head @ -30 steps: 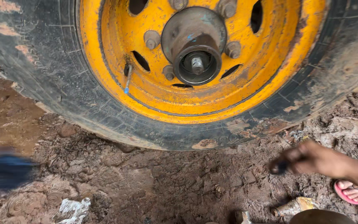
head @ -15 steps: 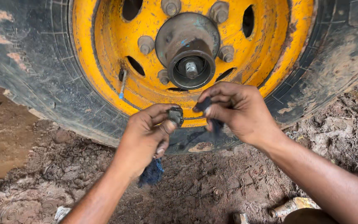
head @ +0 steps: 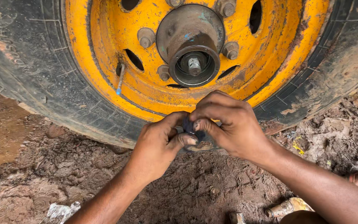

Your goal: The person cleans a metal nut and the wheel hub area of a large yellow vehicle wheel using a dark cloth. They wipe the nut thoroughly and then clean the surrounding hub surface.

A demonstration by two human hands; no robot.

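Two bare hands meet low in front of a big yellow wheel rim, just below its rusty hub. From the left, a scrap of pale litter lies on the muddy ground, and the worn black tyre curves down past it. Then comes the left hand, its forearm rising from the bottom edge, fingers curled and thumb pressed forward onto a small dark part wrapped partly in dark cloth. Right hand comes in from the lower right, wrist bent, knuckles up, fingertips closed over the same part from above. Both hands grip it between them, just in front of the tyre's lower edge; what it is I cannot tell. Further right, a yellowish metal piece lies in the mud.
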